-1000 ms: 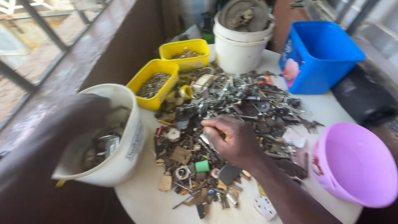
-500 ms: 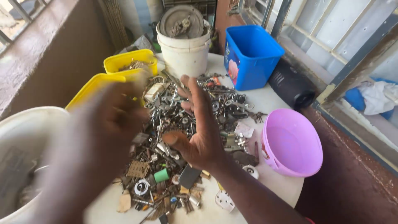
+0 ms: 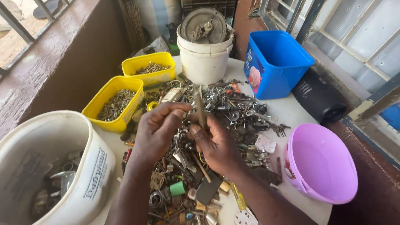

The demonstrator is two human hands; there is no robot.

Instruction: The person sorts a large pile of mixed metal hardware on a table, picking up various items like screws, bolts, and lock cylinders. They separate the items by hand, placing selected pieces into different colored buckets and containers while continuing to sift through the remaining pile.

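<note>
Head view looks down on one round white table (image 3: 287, 112) that carries everything. I count two white buckets: the big one (image 3: 54, 166) at the near left edge with metal parts inside, and a second white bucket (image 3: 205, 58) at the far side, capped by a rusty round disc (image 3: 204, 26). One pink basin (image 3: 323, 164) stands at the right edge and one blue tub (image 3: 277, 62) at the far right. Behind the basin lies one black cylindrical speaker (image 3: 318, 100). Two yellow trays (image 3: 114, 104) sit at the left, one behind the other, each holding screws. One sprawling heap of scrap hardware (image 3: 233, 112), keys, washers and brackets too many to count, covers the middle.

Over that heap I see my two hands. My left hand (image 3: 156, 133) has its thumb and fingertips pinched together on something too small for me to make out. My right hand (image 3: 214, 143) is closed around one thin metal strip (image 3: 199, 106). The strip stands nearly upright, its lower end caught between thumb and forefinger, its upper part rising clear above the fingers toward the far bucket. The left fingertips are just beside the strip's lower end. One small green cap (image 3: 178, 188) lies in the heap below my wrists.
</note>
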